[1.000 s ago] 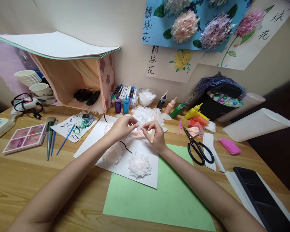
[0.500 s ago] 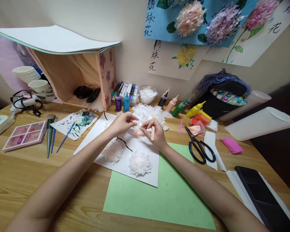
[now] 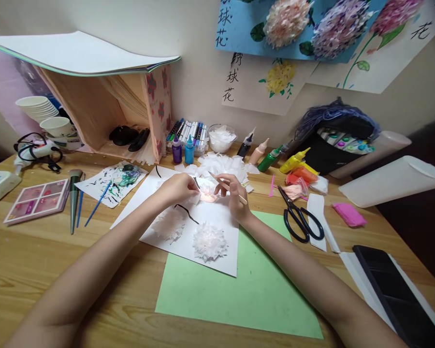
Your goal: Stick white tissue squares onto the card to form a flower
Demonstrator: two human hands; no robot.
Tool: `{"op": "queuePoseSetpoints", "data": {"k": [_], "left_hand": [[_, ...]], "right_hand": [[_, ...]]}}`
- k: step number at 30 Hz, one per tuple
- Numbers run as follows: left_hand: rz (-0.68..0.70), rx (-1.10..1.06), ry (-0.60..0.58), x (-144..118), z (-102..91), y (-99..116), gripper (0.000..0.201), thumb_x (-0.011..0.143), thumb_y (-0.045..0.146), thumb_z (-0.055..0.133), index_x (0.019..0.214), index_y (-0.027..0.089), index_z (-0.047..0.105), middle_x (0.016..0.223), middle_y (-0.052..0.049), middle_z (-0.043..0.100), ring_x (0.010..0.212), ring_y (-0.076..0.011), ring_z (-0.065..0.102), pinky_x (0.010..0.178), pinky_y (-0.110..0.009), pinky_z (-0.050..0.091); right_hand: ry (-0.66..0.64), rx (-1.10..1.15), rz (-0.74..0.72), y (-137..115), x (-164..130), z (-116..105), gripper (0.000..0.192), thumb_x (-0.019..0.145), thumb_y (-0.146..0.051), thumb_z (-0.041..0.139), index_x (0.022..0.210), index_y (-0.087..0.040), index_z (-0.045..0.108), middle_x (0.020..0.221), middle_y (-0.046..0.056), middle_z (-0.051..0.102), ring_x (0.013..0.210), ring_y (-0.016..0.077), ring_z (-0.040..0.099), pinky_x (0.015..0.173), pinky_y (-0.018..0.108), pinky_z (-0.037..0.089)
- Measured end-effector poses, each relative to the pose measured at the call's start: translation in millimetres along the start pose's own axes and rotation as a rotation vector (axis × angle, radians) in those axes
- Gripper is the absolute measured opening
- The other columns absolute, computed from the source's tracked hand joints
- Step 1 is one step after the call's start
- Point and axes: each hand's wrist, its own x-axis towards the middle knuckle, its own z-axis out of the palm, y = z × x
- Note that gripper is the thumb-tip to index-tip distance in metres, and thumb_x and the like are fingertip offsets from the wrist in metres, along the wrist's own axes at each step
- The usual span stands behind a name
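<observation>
My left hand (image 3: 181,188) is closed in a pinch on a small white tissue-paper piece (image 3: 195,199), partly hidden by the fingers. My right hand (image 3: 235,195) grips a wooden craft stick (image 3: 242,199), which slants across its fingers. Between the two hands, a partly covered peach-coloured clump with white petals (image 3: 208,195) lies on the white paper sheet (image 3: 217,215). Closer to me on that sheet are two fluffy white paper flowers, a right one (image 3: 209,242) and a left one (image 3: 169,225). A dark line (image 3: 187,212) runs above them. Loose white tissue pieces (image 3: 223,165) are heaped just beyond my hands.
Green paper (image 3: 239,304) lies under the sheet. Black-handled scissors (image 3: 300,217) are at right, near a dark tray (image 3: 387,290). Paint bottles (image 3: 269,158) and a bowl of white pieces (image 3: 222,139) stand behind. Brushes (image 3: 73,200) and a box (image 3: 105,111) are left.
My left hand has drawn in lower, its fingers now pinched down beside the peach clump. The stick in my right hand has tipped from upright to slanting. My hands have moved slightly apart.
</observation>
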Motion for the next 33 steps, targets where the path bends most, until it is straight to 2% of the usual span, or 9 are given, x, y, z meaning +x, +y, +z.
{"op": "queuePoseSetpoints", "data": {"k": [1, 3, 7, 11, 14, 17, 19, 26, 33], "left_hand": [[0.005, -0.019, -0.010, 0.5, 0.6, 0.0, 0.016, 0.069, 0.024, 0.061, 0.075, 0.017, 0.073, 0.074, -0.005, 0.071, 0.071, -0.0188, 0.062, 0.061, -0.027, 0.040], [0.030, -0.095, -0.012, 2.9, 4.6, 0.4, 0.017, 0.070, 0.026, 0.061, 0.077, 0.016, 0.073, 0.075, -0.005, 0.072, 0.071, -0.0180, 0.062, 0.063, -0.026, 0.040], [0.078, -0.200, 0.097, 8.7, 20.1, 2.2, 0.020, 0.074, 0.029, 0.059, 0.081, 0.018, 0.073, 0.080, -0.004, 0.072, 0.073, -0.0162, 0.061, 0.068, -0.026, 0.043], [0.054, -0.123, 0.213, 8.1, 27.8, 4.8, 0.018, 0.074, 0.027, 0.058, 0.082, 0.019, 0.073, 0.082, -0.004, 0.071, 0.075, -0.0167, 0.060, 0.066, -0.026, 0.042], [0.027, -0.053, 0.192, 5.0, 20.6, 4.8, 0.016, 0.072, 0.026, 0.060, 0.077, 0.019, 0.073, 0.081, -0.004, 0.071, 0.074, -0.0173, 0.060, 0.064, -0.026, 0.042], [-0.007, 0.017, 0.109, 2.6, 8.3, 2.0, 0.014, 0.068, 0.026, 0.062, 0.074, 0.019, 0.073, 0.077, -0.004, 0.071, 0.071, -0.0176, 0.060, 0.060, -0.026, 0.040], [-0.030, 0.049, 0.063, 1.8, 1.5, -0.3, 0.013, 0.066, 0.025, 0.063, 0.073, 0.020, 0.073, 0.074, -0.003, 0.071, 0.070, -0.0176, 0.060, 0.059, -0.025, 0.039], [0.009, 0.036, 0.005, 1.9, -1.6, -2.5, 0.014, 0.065, 0.022, 0.062, 0.073, 0.019, 0.073, 0.069, -0.003, 0.071, 0.065, -0.0159, 0.059, 0.057, -0.025, 0.037], [0.031, 0.000, 0.020, 4.2, 5.5, -0.1, 0.016, 0.066, 0.023, 0.061, 0.074, 0.018, 0.073, 0.068, -0.002, 0.070, 0.064, -0.0148, 0.058, 0.057, -0.024, 0.037]], "right_hand": [[0.019, 0.000, -0.014, 0.4, -0.8, -0.4, 0.043, 0.093, -0.049, 0.024, 0.101, -0.022, 0.056, 0.061, 0.000, 0.055, 0.055, 0.0146, 0.049, 0.055, 0.029, 0.039], [0.083, -0.045, -0.054, 0.2, -3.0, -1.9, 0.044, 0.094, -0.047, 0.024, 0.086, -0.022, 0.059, 0.059, 0.000, 0.051, 0.055, 0.0148, 0.049, 0.055, 0.030, 0.039], [0.137, -0.148, -0.178, -2.9, -7.9, -6.5, 0.049, 0.094, -0.044, 0.023, 0.058, -0.022, 0.049, 0.049, 0.000, 0.045, 0.047, 0.0142, 0.044, 0.052, 0.031, 0.036], [0.005, -0.191, -0.345, -4.0, -9.3, -7.7, 0.050, 0.094, -0.039, 0.021, 0.054, -0.023, 0.045, 0.044, -0.001, 0.042, 0.044, 0.0136, 0.042, 0.050, 0.030, 0.035], [-0.133, -0.221, -0.427, -2.1, -7.6, -6.0, 0.047, 0.095, -0.033, 0.021, 0.055, -0.022, 0.044, 0.046, -0.001, 0.044, 0.043, 0.0123, 0.042, 0.049, 0.028, 0.034], [-0.264, -0.275, -0.418, -0.7, -5.5, -4.1, 0.047, 0.095, -0.033, 0.019, 0.057, -0.023, 0.043, 0.049, 0.000, 0.048, 0.045, 0.0124, 0.044, 0.050, 0.028, 0.035], [-0.299, -0.300, -0.401, -0.6, -4.7, -3.4, 0.046, 0.095, -0.033, 0.018, 0.058, -0.023, 0.044, 0.052, 0.001, 0.051, 0.048, 0.0130, 0.047, 0.051, 0.029, 0.037], [-0.278, -0.344, -0.364, 1.2, -4.3, -2.4, 0.043, 0.095, -0.030, 0.022, 0.061, -0.022, 0.046, 0.054, 0.001, 0.052, 0.052, 0.0133, 0.049, 0.054, 0.028, 0.038], [-0.216, -0.369, -0.265, 2.8, -4.0, -1.1, 0.042, 0.095, -0.031, 0.026, 0.060, -0.021, 0.047, 0.055, 0.001, 0.052, 0.053, 0.0139, 0.050, 0.057, 0.028, 0.038]]}}
